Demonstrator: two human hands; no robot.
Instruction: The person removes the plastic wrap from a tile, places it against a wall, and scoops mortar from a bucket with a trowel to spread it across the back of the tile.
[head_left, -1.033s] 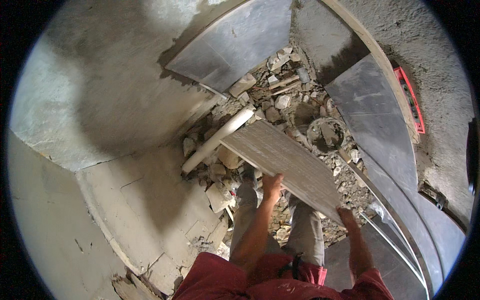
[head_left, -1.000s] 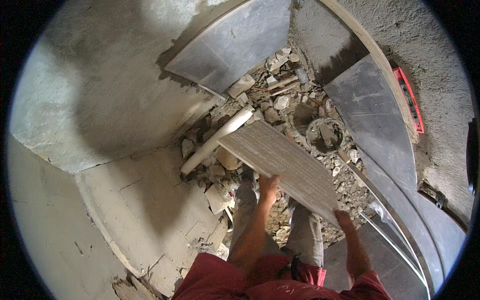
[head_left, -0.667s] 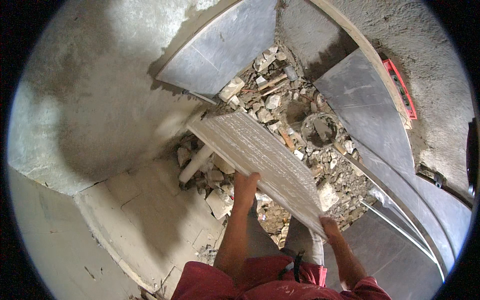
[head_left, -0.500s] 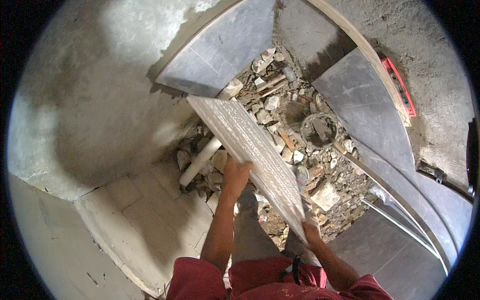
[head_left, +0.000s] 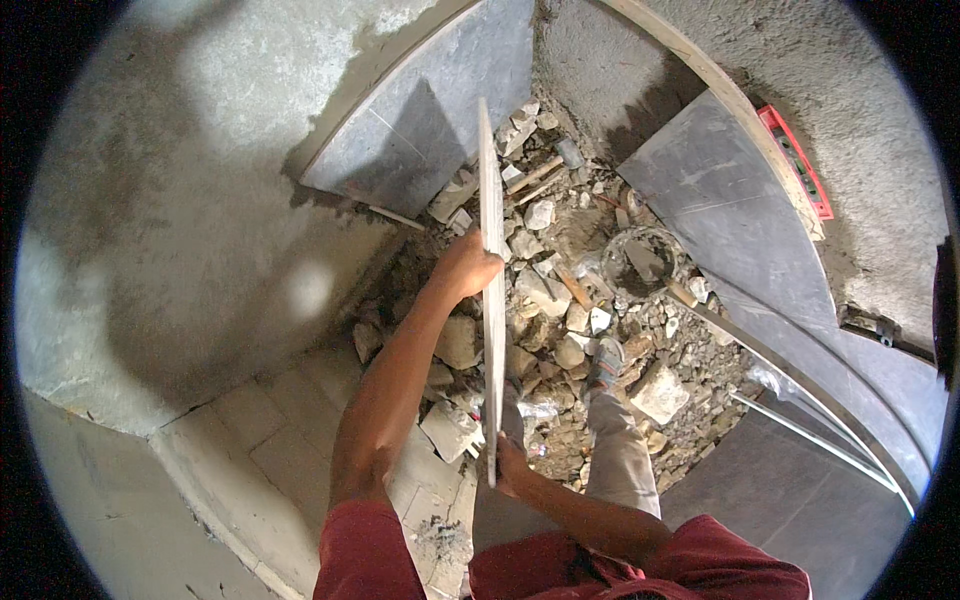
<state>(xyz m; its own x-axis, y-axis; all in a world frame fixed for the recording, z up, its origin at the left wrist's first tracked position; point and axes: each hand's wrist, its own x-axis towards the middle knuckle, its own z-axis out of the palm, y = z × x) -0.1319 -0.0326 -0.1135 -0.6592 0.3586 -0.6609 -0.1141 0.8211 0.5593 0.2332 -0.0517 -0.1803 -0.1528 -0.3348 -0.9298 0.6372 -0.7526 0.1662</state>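
A flat pale board or tile (head_left: pixel 491 340) is held upright on edge, seen almost edge-on, over rubble between my legs. My left hand (head_left: pixel 468 265) grips its upper part, my arm stretched forward. Lower down, my right hand (head_left: pixel 512 465) is closed on its near end. Broken stones and chunks (head_left: pixel 542 293) lie below and around it. A round bucket (head_left: pixel 640 262) with grey muck inside sits to the right of the board, a wooden-handled tool or strip beside it.
Grey slabs stand along the walls at back left (head_left: pixel 365 150) and right (head_left: pixel 730 220). A red spirit level (head_left: pixel 795 160) is by a curved wooden strip (head_left: pixel 760 120). Long pale strips (head_left: pixel 810 435) lie at lower right. A plastered wall (head_left: pixel 170 260) rises at left.
The board has turned from a diagonal, face-up position to nearly vertical and edge-on. My left hand has moved forward and up; my right hand has come inward to the middle.
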